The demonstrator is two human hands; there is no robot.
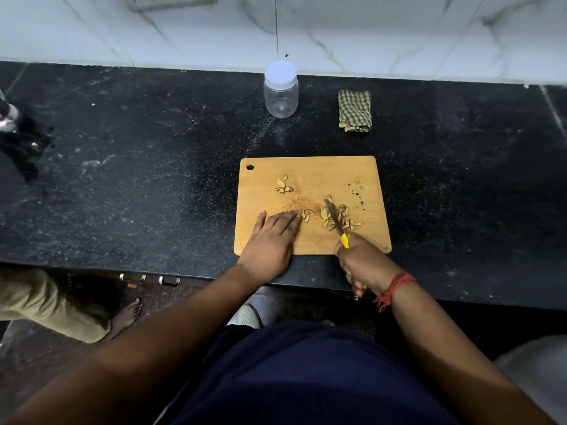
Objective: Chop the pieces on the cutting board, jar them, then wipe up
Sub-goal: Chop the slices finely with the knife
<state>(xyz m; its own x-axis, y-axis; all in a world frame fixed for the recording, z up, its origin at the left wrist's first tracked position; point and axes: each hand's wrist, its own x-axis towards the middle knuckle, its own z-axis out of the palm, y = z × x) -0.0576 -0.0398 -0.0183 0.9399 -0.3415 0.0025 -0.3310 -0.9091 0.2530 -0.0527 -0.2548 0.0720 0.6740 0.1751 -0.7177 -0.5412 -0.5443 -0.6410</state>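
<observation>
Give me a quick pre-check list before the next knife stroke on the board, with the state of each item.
1. Right hand has the knife by its yellow handle: ok.
2. Left hand lies flat on the cutting board, fingers clear of the blade: ok.
3. Chopped pieces gathered under the blade: ok; a small cluster of pieces lies apart, further back.
4. Board fully on the counter: ok.
5. Jar ready to fill: not ok, its white lid is on.
6. Checked cloth at hand for wiping: ok.
</observation>
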